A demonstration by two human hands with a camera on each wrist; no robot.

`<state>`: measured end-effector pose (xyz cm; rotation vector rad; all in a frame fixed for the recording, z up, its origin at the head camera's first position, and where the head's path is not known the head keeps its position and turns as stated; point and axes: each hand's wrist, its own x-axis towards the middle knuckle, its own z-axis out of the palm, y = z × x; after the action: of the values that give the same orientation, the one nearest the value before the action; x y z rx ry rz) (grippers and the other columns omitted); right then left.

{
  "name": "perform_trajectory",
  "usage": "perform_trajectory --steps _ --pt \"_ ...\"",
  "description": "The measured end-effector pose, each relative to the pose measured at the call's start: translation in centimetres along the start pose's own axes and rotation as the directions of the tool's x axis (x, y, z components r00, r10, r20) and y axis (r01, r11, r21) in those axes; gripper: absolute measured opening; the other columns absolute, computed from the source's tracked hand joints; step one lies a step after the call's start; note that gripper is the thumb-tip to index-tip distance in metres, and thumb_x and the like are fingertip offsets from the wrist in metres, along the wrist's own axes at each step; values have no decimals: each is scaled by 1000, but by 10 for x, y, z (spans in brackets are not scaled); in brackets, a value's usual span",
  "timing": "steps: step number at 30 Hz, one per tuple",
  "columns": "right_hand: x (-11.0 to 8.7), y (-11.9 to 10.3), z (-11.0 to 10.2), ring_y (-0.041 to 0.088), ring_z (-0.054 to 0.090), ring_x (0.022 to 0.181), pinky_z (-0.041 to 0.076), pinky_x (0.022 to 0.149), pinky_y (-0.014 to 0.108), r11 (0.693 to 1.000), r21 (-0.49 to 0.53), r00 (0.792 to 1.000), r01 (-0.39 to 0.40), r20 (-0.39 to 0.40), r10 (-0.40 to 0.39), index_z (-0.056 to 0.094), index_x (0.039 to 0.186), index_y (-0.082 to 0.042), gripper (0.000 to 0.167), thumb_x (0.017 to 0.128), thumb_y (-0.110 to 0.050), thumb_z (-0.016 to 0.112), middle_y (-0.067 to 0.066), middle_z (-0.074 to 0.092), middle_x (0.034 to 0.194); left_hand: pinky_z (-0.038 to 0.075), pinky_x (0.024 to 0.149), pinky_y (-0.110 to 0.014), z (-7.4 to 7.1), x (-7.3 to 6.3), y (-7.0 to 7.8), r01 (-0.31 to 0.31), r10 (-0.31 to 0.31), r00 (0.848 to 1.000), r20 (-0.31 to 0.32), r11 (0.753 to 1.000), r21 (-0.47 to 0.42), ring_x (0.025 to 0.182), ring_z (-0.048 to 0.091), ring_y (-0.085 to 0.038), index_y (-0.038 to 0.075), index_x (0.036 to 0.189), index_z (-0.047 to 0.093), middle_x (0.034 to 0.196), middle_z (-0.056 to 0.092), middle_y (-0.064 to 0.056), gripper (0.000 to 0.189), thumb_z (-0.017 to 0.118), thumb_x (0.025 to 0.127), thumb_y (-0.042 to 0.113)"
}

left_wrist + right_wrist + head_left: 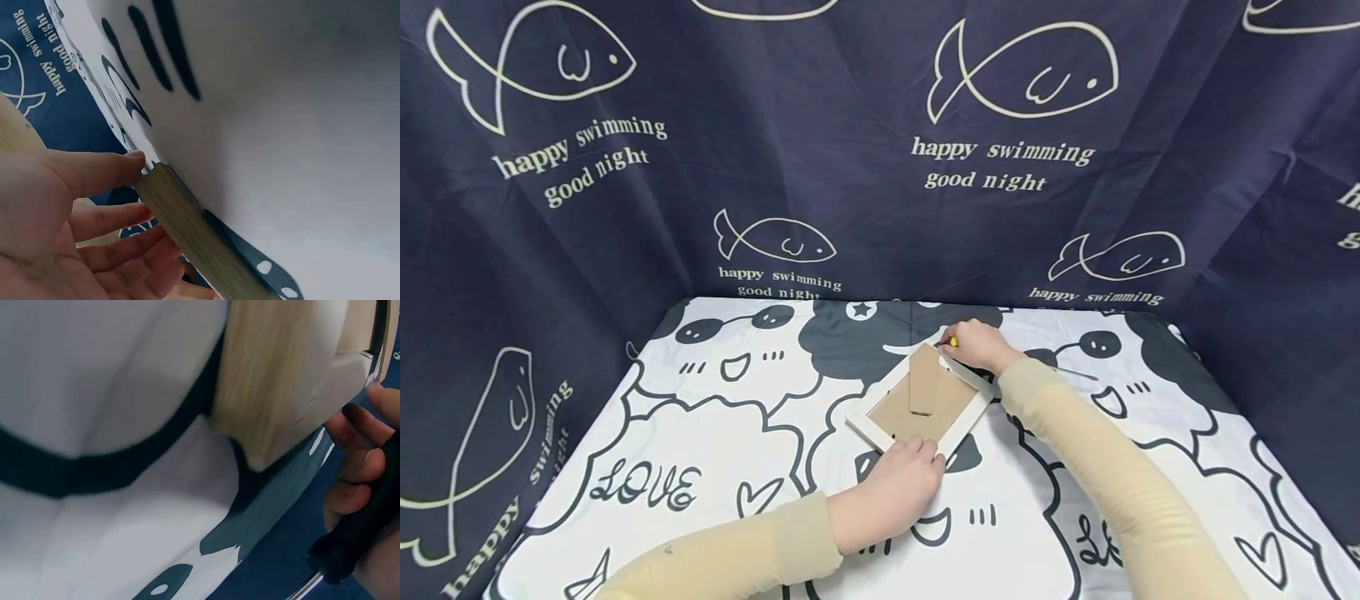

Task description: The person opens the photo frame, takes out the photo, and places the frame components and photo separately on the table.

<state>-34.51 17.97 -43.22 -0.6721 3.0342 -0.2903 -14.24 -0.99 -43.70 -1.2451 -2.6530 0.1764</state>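
A picture frame lies back side up on the printed sheet, its brown backing board and hinged stand leg facing me. My left hand grips the near edge, thumb on one side and fingers on the other, as the left wrist view shows at the wooden edge. At the far right side, my right hand holds a screwdriver by its black handle. Its metal shaft points rightward, away from the frame. The right thumb and index finger are close to the frame's edge; contact is unclear.
A white sheet with dark cartoon drawings covers the table. Dark blue curtains with fish prints hang behind it and along both sides.
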Motion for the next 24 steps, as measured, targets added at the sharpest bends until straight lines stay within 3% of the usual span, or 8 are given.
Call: perform_trajectory --steps 7,15,24 --pt "7 -4 3 20 63 77 51 70 42 1000 26 1000 10 14 -10 73 97 -14 21 90 -29 60 6 72 94 47 64 -21 -2 2 0 -3 3 1000 16 1000 10 80 52 -11 8 108 68 94 62 -2 30 71 81 22" --pt "8 -8 5 25 66 90 52 79 45 999 43 999 -8 38 6 73 98 -13 25 90 -34 62 5 72 97 47 59 -20 -2 3 0 -13 12 1000 23 999 31 78 52 -11 8 108 68 92 61 -2 30 71 81 23" --pt "9 -10 4 25 65 92 51 80 46 998 59 999 -20 46 17 73 99 -13 25 90 -34 62 5 72 99 44 54 -19 -1 5 0 -12 12 1000 2 998 66 73 49 -10 11 100 69 85 59 0 22 70 81 22"
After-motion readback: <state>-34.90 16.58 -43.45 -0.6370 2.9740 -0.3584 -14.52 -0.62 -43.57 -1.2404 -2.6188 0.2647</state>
